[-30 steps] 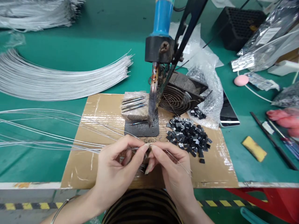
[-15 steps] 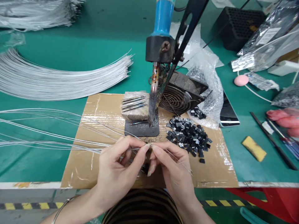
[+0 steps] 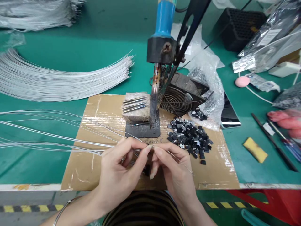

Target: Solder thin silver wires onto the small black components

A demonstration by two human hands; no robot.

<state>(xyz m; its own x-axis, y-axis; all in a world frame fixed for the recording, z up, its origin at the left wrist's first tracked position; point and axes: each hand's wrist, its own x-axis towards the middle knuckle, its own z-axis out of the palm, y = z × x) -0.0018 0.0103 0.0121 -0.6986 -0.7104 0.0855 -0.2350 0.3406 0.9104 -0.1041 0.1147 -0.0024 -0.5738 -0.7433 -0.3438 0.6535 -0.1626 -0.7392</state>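
My left hand is closed, thumb and forefinger pinching a thin grey wire that runs in from the left. Tip to tip with it, my right hand pinches at the same spot; a thin strand comes out past its fingers toward the lower right. Whatever lies between the fingertips is hidden. Above both hands hangs a soldering iron, clamped with its tip pointing down. Several loose wires lie to the left. A small dark part shows partly beneath the hands.
Right of the hands lies a pile of small black connectors. Behind are a fan and a block bearing several metal tips. A wire bundle curves across the left. Cardboard covers the bench; a yellow sponge sits right.
Both hands keep their pinch at nearly the same place. The left hand has shifted very slightly to the right; otherwise the scene looks the same.
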